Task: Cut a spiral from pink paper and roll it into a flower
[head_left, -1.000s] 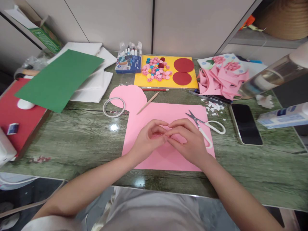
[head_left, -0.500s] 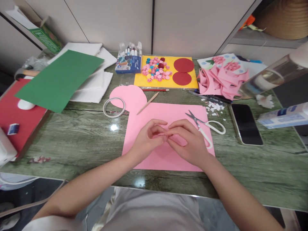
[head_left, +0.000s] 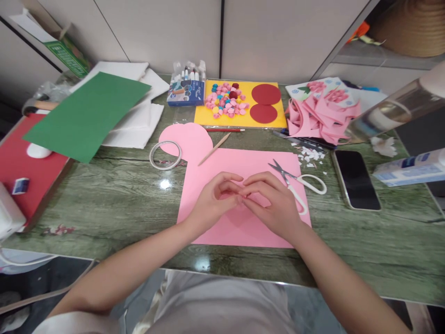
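Note:
My left hand (head_left: 219, 197) and my right hand (head_left: 271, 199) meet at the fingertips above a pink sheet (head_left: 222, 229). Both are closed in a pinch around something too small to make out. White-handled scissors (head_left: 295, 185) lie on the sheet's right side, blades slightly apart, close to my right hand. Beyond my left hand, a wooden stick (head_left: 213, 149) rests across the sheet's upper left corner. Pink rounded cutouts (head_left: 189, 139) and a roll of tape (head_left: 165, 155) are at the upper left.
Small coloured paper pieces (head_left: 227, 99) and two dark red circles (head_left: 266, 94) lie on a yellow sheet (head_left: 208, 121). Pink scraps (head_left: 323, 113) and a phone (head_left: 357, 180) are on the right. A green sheet (head_left: 88, 116) covers white papers at the left.

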